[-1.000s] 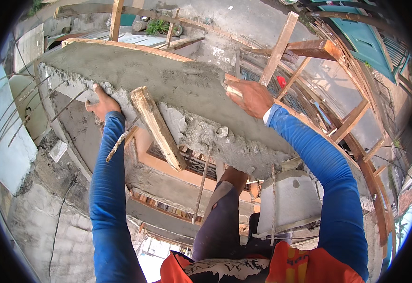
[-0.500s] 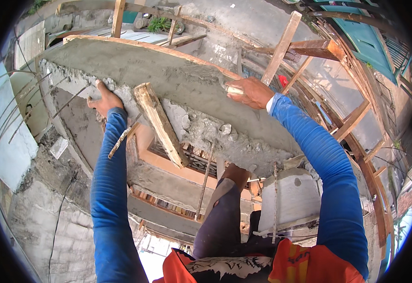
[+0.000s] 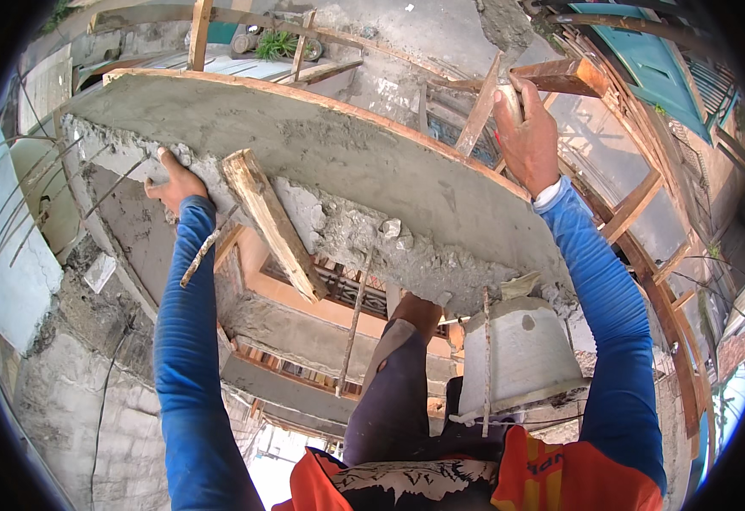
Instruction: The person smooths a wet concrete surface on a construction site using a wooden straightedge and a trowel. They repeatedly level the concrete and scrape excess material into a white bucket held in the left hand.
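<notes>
My left hand (image 3: 174, 183) grips the rough, broken edge of the grey concrete slab (image 3: 304, 145), thumb sideways and fingers partly over the edge. My right hand (image 3: 526, 128), raised beyond the slab's wooden edge board (image 3: 342, 107), is closed on the pale handle of a trowel (image 3: 509, 98), whose blade, coated in grey mortar, points up and away. A rough wooden block (image 3: 270, 221) lies slanting across the slab's near edge between my hands. Fresh-looking smoothed mortar covers the slab's top.
Rebar rods (image 3: 117, 187) stick out at left and below the slab. Timber posts and beams (image 3: 632, 209) form a frame at right. A whitish bucket (image 3: 521, 349) stands beside my leg. Below are a window grille, ledges and a street with a teal gate (image 3: 653, 60).
My right hand has left the slab surface and moved up and right, tilting the trowel upward. My left hand stays on the slab edge; the whole view has shifted slightly.
</notes>
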`<state>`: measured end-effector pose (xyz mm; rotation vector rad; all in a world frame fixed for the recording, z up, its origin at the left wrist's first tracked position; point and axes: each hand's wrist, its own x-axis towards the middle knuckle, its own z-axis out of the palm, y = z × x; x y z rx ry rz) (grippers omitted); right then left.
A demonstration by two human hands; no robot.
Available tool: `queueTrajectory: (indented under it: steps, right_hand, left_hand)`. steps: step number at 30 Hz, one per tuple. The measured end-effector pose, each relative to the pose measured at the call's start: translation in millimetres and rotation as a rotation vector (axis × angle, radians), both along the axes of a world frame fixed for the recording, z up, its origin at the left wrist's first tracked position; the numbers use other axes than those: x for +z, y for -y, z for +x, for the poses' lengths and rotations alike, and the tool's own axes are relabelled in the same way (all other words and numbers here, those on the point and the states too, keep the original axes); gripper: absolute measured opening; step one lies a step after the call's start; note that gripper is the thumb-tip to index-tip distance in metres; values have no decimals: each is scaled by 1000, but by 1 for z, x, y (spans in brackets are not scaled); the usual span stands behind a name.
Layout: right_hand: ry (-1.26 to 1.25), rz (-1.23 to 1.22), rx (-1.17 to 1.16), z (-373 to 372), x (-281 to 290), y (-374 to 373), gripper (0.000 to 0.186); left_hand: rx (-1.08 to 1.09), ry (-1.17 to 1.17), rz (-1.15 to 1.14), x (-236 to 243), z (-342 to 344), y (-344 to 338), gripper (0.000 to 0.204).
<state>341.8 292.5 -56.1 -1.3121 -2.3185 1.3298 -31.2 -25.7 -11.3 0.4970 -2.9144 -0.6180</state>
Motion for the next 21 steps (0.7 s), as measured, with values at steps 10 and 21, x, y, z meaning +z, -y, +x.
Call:
queueTrajectory:
  steps: [10,21]
  right_hand:
    - [243,-342,532,36,-56,46,43]
    - [389,-862,722,9,-25,28,63]
  left_hand:
    - [18,20,28,4,3,4,108]
    - [55,12,-49,8,3,-6,102]
